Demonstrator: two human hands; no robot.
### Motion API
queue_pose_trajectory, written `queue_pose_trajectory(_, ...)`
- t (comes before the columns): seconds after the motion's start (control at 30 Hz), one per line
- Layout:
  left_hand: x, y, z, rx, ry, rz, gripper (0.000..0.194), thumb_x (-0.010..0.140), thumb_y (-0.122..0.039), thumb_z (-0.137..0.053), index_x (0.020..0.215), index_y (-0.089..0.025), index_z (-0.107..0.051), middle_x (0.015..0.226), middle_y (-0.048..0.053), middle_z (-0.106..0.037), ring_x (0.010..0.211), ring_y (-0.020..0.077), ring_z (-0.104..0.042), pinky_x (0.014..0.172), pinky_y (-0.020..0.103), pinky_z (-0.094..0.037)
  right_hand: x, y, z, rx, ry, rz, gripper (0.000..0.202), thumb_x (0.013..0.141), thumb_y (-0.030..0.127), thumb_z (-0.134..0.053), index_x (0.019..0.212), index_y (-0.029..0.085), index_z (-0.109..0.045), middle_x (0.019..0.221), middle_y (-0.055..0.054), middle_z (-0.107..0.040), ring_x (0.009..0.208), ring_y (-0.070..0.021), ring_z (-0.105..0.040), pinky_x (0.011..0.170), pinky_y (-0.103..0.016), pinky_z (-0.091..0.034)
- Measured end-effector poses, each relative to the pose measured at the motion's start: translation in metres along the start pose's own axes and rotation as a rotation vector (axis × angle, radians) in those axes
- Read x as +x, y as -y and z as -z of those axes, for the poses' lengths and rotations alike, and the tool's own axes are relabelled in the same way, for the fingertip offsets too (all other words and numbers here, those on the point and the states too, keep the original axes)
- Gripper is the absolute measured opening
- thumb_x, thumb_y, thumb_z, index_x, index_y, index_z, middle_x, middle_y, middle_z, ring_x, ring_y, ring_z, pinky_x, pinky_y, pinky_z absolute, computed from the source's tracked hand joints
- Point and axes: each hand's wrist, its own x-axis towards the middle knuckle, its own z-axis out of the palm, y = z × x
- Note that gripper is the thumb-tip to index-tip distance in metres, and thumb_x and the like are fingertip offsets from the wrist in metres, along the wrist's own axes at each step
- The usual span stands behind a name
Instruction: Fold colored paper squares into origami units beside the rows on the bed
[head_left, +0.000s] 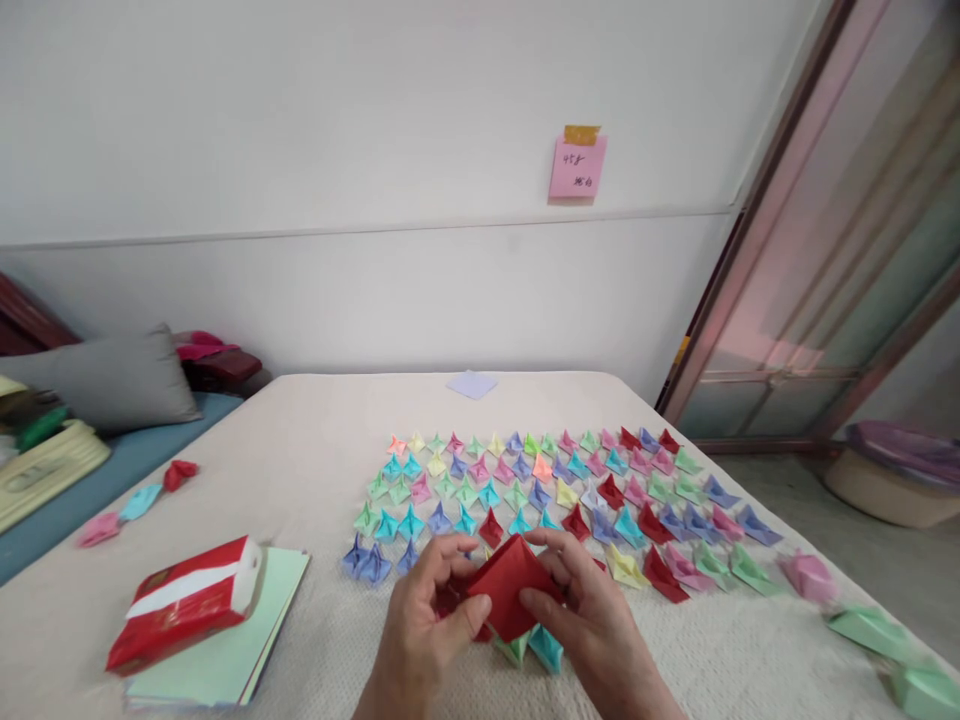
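Observation:
Between my two hands is a folded red paper (pixel 513 588), held up at an angle above the table. My left hand (pixel 431 610) grips its left side, thumb in front and fingers curled behind. On the right side, my right hand (pixel 574 605) pinches it the same way, thumb against the front face. Just below and behind it lie a green paper boat (pixel 513 650) and a turquoise paper boat (pixel 547 648), partly hidden by the paper. Beyond my hands, many small folded paper boats (pixel 489 492) stand in rows, in several colours.
At left, a red tissue pack (pixel 187 605) rests on a stack of coloured paper (pixel 225 665). Loose folded pieces lie along the left edge, such as a red one (pixel 180 474). Larger green boats (pixel 870 630) line the right edge. A lilac sheet (pixel 472 384) lies at the back.

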Motion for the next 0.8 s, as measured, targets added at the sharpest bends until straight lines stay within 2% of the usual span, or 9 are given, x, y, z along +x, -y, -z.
queue_pose_trajectory(0.1,-0.003,-0.003,-0.001,0.168,0.026,-0.172,0.021,0.073,-0.018,-0.072,0.094,-0.023,-0.072,0.086,0.005,-0.068,0.07,0.0173,-0.059,0.061,0.024,-0.045,0.0,0.002,0.001,-0.002,-0.003,0.013,0.034,0.074,0.015,-0.062,0.106,0.024,-0.057,0.061,0.006,-0.051,0.061,-0.0148,-0.048,0.059,-0.028,-0.037)
queue_pose_trajectory(0.17,-0.005,-0.004,-0.004,0.229,-0.006,-0.266,0.015,0.073,-0.017,-0.072,0.086,-0.024,-0.075,0.094,0.007,-0.067,0.079,0.0202,-0.059,0.064,0.025,-0.044,-0.001,0.004,0.001,0.014,0.004,0.023,0.033,0.075,0.015,-0.062,0.106,0.024,-0.057,0.062,0.006,-0.052,0.062,-0.015,-0.048,0.06,-0.028,-0.037)
queue_pose_trajectory(0.23,-0.006,-0.005,-0.007,0.213,-0.059,-0.305,0.012,0.073,-0.019,-0.072,0.082,-0.025,-0.077,0.101,0.009,-0.066,0.086,0.0232,-0.058,0.066,0.026,-0.043,-0.001,0.005,0.001,0.035,0.008,0.033,0.033,0.075,0.015,-0.063,0.106,0.025,-0.057,0.063,0.006,-0.053,0.062,-0.0152,-0.049,0.06,-0.028,-0.038)
queue_pose_trajectory(0.33,-0.008,-0.006,-0.01,0.159,-0.075,-0.293,0.007,0.074,-0.023,-0.073,0.075,-0.027,-0.079,0.102,0.01,-0.066,0.08,0.0221,-0.056,0.071,0.029,-0.042,-0.003,0.003,0.001,0.061,0.011,0.061,0.036,0.078,0.016,-0.062,0.111,0.027,-0.057,0.065,0.005,-0.056,0.063,-0.0156,-0.051,0.062,-0.029,-0.04)
queue_pose_trajectory(0.47,-0.007,-0.006,-0.005,0.201,0.003,-0.294,0.01,0.076,-0.023,-0.071,0.073,-0.028,-0.079,0.109,0.009,-0.065,0.064,0.0151,-0.051,0.069,0.03,-0.042,-0.005,0.001,-0.001,0.14,0.023,0.108,0.038,0.08,0.021,-0.064,0.115,0.029,-0.055,0.074,0.001,-0.063,0.067,-0.0178,-0.057,0.062,-0.031,-0.045)
queue_pose_trajectory(0.57,-0.005,-0.006,0.001,0.238,0.075,-0.307,0.013,0.077,-0.018,-0.07,0.075,-0.027,-0.08,0.111,0.01,-0.064,0.065,0.0155,-0.054,0.07,0.031,-0.045,-0.006,0.002,-0.002,0.172,-0.008,0.157,0.026,0.08,0.022,-0.066,0.104,0.028,-0.06,0.081,-0.002,-0.065,0.071,-0.0184,-0.059,0.062,-0.029,-0.047)
queue_pose_trajectory(0.67,-0.003,-0.004,0.003,0.218,0.08,-0.271,0.014,0.079,-0.019,-0.068,0.074,-0.026,-0.079,0.113,0.01,-0.063,0.066,0.0154,-0.058,0.07,0.031,-0.047,-0.007,0.003,-0.001,0.128,-0.056,0.202,0.009,0.079,0.021,-0.066,0.087,0.025,-0.064,0.079,-0.001,-0.06,0.07,-0.0169,-0.056,0.061,-0.027,-0.047)
queue_pose_trajectory(0.73,-0.002,-0.002,0.003,0.193,0.073,-0.262,0.013,0.078,-0.019,-0.069,0.072,-0.025,-0.079,0.111,0.01,-0.064,0.063,0.0143,-0.058,0.066,0.029,-0.047,-0.008,0.003,0.0,0.104,-0.063,0.212,0.009,0.079,0.02,-0.065,0.086,0.025,-0.065,0.079,-0.001,-0.059,0.069,-0.0169,-0.056,0.061,-0.028,-0.048)
queue_pose_trajectory(0.8,-0.001,0.002,0.003,0.156,0.063,-0.257,0.011,0.077,-0.02,-0.071,0.07,-0.024,-0.079,0.109,0.01,-0.065,0.057,0.0115,-0.054,0.06,0.027,-0.046,-0.008,0.003,0.0,0.091,-0.071,0.218,0.019,0.078,0.016,-0.064,0.094,0.027,-0.065,0.083,-0.001,-0.061,0.072,-0.0177,-0.058,0.062,-0.028,-0.048)
